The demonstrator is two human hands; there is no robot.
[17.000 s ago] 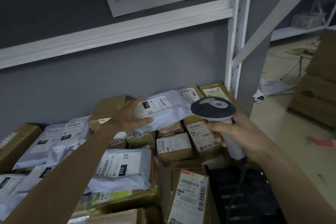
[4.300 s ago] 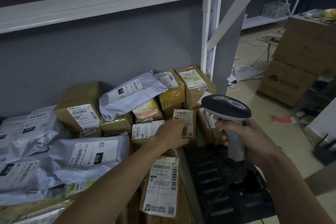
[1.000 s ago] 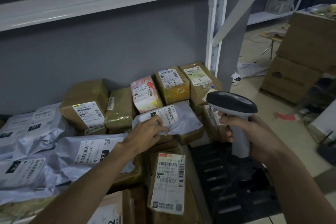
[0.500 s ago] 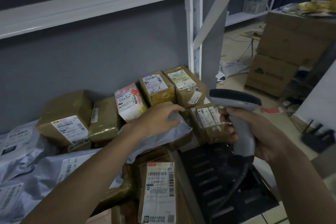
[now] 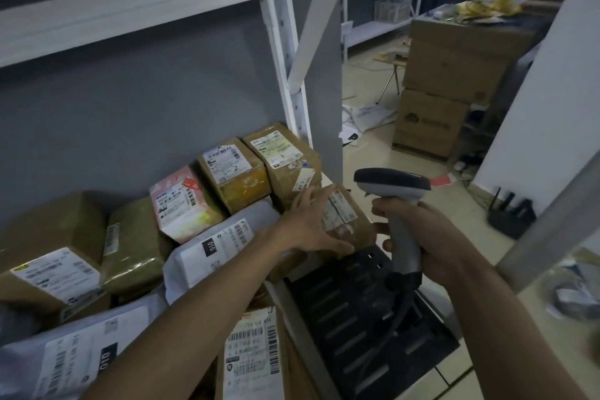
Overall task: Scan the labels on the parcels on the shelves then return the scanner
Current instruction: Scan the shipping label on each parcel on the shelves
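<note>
Dim stockroom, grey wall behind a white metal shelf [image 5: 130,14] packed with parcels. Right hand [image 5: 431,237] wraps its fingers round the grip of the barcode scanner [image 5: 394,191], head pointing left toward the shelf's right end, cable trailing down over a black slotted crate [image 5: 357,318]. Left hand [image 5: 308,224] lies on a small brown taped box [image 5: 344,214] at the right end of the shelf, fingers spread fairly flat over its label side, thumb under the near edge; label partly covered.

Box looks light and stiff, with glossy tape that may be slippery; best held by opposite edges, keeping fingers off the label. Grey poly mailer [image 5: 214,247] just left of it is soft and floppy, so it would need flattening to read. Pink printed box [image 5: 181,201] and two tan cartons [image 5: 233,172] stand behind, labels up. Scanning seems midway; scanner not yet returned.
</note>
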